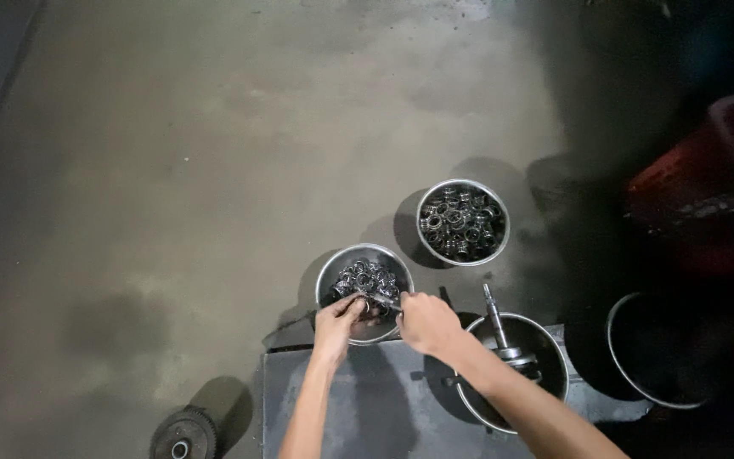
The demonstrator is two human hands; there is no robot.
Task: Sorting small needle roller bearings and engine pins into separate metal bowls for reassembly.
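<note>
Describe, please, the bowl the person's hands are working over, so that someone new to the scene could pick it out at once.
Start at the grey slab on the concrete floor at the bottom of the view. The bowl sits at its far edge, under the left hand and right hand. It is round, shiny metal, heaped with small metal rings; unlike the similar ring-filled bowl farther off, hands touch it.
</note>
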